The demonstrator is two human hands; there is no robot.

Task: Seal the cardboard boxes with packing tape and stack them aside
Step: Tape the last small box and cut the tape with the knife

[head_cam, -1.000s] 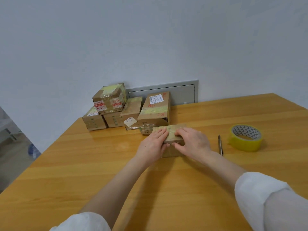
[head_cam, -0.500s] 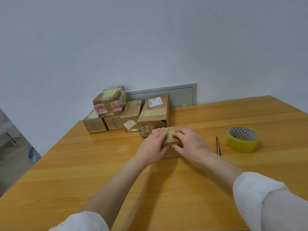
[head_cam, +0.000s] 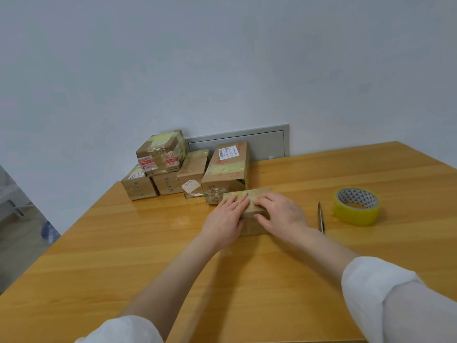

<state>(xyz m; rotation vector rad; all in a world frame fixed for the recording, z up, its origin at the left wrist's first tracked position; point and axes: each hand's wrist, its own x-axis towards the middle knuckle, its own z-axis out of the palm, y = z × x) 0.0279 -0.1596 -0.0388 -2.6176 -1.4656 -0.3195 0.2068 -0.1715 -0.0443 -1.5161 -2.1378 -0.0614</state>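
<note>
A small cardboard box sits on the wooden worktop, just in front of the stacked boxes, its long axis seemingly lying left to right along the worktop's near edge. Yellowish tape is seen along its top. No print can be read on it.

The left grip, a bare hand, is laid flat on the box's left end with fingers straight, closed round nothing. The right grip is pressed on the right end likewise, its fingers extended.

Behind, a taped box bears a white barcode label and red handwriting, neither legible. The upper box is marked with red-and-white stickers, too small to read. A round white sticker is stuck on another box.

To the right, a slim cutter is laid pointing away from the person, near a yellow tape roll lying flat, its core printed with dark triangles.
</note>
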